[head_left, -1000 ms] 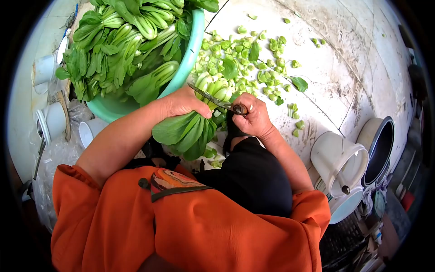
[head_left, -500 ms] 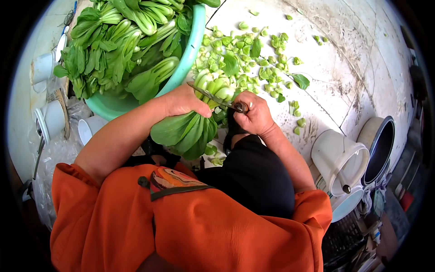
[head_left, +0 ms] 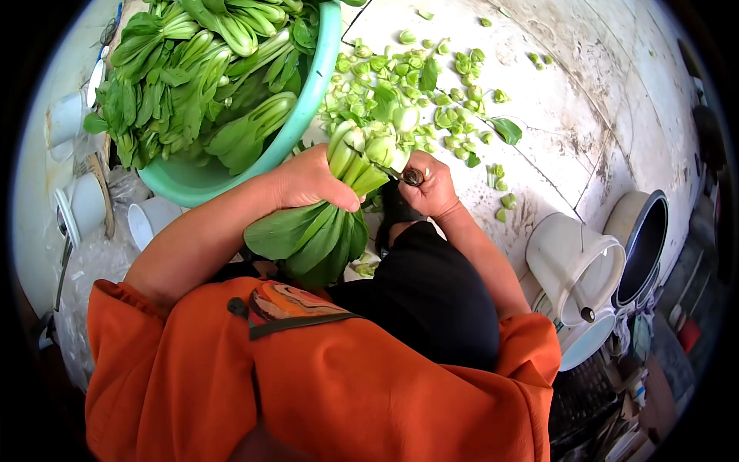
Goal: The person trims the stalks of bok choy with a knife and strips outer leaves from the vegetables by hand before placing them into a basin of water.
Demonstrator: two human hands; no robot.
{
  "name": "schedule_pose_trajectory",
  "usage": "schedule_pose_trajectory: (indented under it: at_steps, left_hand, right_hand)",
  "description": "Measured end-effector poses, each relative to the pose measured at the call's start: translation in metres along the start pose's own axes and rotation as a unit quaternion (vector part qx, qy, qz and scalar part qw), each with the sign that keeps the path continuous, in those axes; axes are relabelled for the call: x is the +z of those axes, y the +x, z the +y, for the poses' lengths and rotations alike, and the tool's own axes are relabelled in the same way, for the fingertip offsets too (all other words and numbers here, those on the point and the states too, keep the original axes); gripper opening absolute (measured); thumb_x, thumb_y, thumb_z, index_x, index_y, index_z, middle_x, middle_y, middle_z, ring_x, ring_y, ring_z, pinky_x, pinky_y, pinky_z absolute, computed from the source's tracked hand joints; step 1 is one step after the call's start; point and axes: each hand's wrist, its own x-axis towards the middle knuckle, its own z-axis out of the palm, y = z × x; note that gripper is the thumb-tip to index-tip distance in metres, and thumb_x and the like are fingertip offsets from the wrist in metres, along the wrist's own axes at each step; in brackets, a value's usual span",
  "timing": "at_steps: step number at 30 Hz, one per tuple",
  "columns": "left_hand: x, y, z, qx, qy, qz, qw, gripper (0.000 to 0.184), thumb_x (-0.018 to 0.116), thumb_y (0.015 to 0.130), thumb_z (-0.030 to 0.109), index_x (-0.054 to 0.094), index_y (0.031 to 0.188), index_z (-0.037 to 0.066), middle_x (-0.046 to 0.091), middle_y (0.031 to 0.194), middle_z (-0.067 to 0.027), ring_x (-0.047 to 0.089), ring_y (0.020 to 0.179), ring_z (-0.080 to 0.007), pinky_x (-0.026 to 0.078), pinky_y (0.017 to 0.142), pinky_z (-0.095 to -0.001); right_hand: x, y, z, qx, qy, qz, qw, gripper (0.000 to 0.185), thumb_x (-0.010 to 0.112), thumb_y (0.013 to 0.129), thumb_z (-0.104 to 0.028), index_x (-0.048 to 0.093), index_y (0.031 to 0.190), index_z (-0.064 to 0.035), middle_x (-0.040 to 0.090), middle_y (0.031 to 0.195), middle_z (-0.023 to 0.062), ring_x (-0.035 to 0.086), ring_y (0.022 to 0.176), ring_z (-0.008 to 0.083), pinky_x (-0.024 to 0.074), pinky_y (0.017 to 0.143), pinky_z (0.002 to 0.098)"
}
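My left hand (head_left: 319, 185) is wrapped round a bunch of leafy greens (head_left: 315, 235), with the pale stem ends pointing away from me and the leaves hanging toward my lap. Just right of the stems, my right hand (head_left: 431, 185) grips a knife by its dark handle (head_left: 413, 177). Most of the blade is hidden behind the stems and cut pieces. A pale cut stem end (head_left: 404, 122) shows at the upper right of the bunch.
A turquoise basin (head_left: 314, 88) heaped with greens (head_left: 185, 85) stands at the upper left. Trimmed stem pieces (head_left: 377, 73) lie on the tiled floor (head_left: 554, 115). White bucket (head_left: 550, 250) and dark-lined pot (head_left: 645, 246) are at right; plastic bags (head_left: 92, 285) lie left.
The knife blade has passed into the stem ends and is now mostly hidden. Pale cut faces have appeared on the bunch, which has tilted and shifted slightly left.
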Motion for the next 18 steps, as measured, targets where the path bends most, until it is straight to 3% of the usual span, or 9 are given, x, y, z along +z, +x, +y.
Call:
schedule_pose_trajectory:
  at_steps: [5,7,8,9,12,14,18]
  left_hand:
    - [0.004,-0.007,0.011,0.016,0.052,-0.014,0.998,0.052,0.075,0.060,0.002,0.056,0.108,0.002,0.062,0.091,-0.0063,0.060,0.081,-0.0168,0.051,0.075,-0.0312]
    - [0.002,-0.019,0.028,0.054,0.019,-0.068,0.996,0.045,0.074,0.062,0.001,0.060,0.105,0.003,0.063,0.090,-0.0040,0.059,0.083,-0.0138,0.050,0.077,-0.0297]
    - [-0.001,-0.020,0.031,0.076,0.020,-0.053,0.996,0.045,0.074,0.062,0.001,0.060,0.104,0.003,0.062,0.090,-0.0037,0.058,0.082,-0.0134,0.049,0.076,-0.0290]
    - [-0.005,-0.020,0.031,0.079,0.020,-0.048,0.996,0.045,0.074,0.062,0.001,0.060,0.104,0.003,0.062,0.090,-0.0037,0.058,0.082,-0.0134,0.049,0.076,-0.0290]
    - [-0.005,-0.016,0.024,0.077,0.033,0.000,0.996,0.041,0.073,0.062,0.002,0.060,0.102,0.002,0.062,0.089,-0.0030,0.058,0.080,-0.0133,0.049,0.075,-0.0291]
    - [-0.004,-0.010,0.020,0.063,0.073,0.028,0.995,0.041,0.073,0.062,0.002,0.061,0.102,0.002,0.063,0.088,-0.0032,0.058,0.079,-0.0132,0.049,0.075,-0.0290]
    - [0.000,0.003,0.005,0.055,0.134,0.103,0.984,0.043,0.073,0.062,0.007,0.061,0.103,0.000,0.065,0.089,-0.0061,0.059,0.078,-0.0148,0.049,0.076,-0.0290]
  right_hand:
    - [0.000,-0.019,0.020,0.006,0.001,-0.032,0.999,0.012,0.060,0.067,-0.006,0.061,0.079,-0.0088,0.059,0.074,0.0118,0.058,0.071,0.0331,0.0494,0.065,0.0380]
    - [0.012,-0.043,0.040,0.107,0.106,0.048,0.987,0.020,0.058,0.069,-0.005,0.065,0.087,-0.0089,0.063,0.080,0.0131,0.062,0.077,0.0324,0.0510,0.071,0.0365]
    - [0.006,-0.059,0.038,0.146,0.046,0.006,0.988,0.009,0.052,0.069,0.002,0.055,0.075,-0.0034,0.058,0.073,0.0059,0.058,0.074,0.0157,0.0474,0.073,0.0311]
    - [0.012,-0.066,0.037,0.134,0.085,0.022,0.987,0.010,0.051,0.069,0.003,0.054,0.076,-0.0030,0.055,0.072,0.0051,0.056,0.072,0.0160,0.0474,0.072,0.0309]
    - [0.015,-0.058,0.049,0.041,0.097,0.057,0.993,0.022,0.057,0.068,-0.003,0.063,0.089,-0.0068,0.060,0.077,0.0114,0.061,0.073,0.0294,0.0505,0.071,0.0336]
    - [-0.005,-0.035,0.007,0.083,0.034,0.022,0.996,0.016,0.058,0.067,-0.003,0.059,0.082,-0.0076,0.057,0.073,0.0103,0.059,0.070,0.0298,0.0499,0.068,0.0343]
    - [0.000,-0.011,-0.003,-0.015,0.034,0.007,0.999,0.015,0.060,0.064,-0.005,0.057,0.078,-0.0080,0.057,0.072,0.0107,0.057,0.070,0.0320,0.0488,0.064,0.0373]
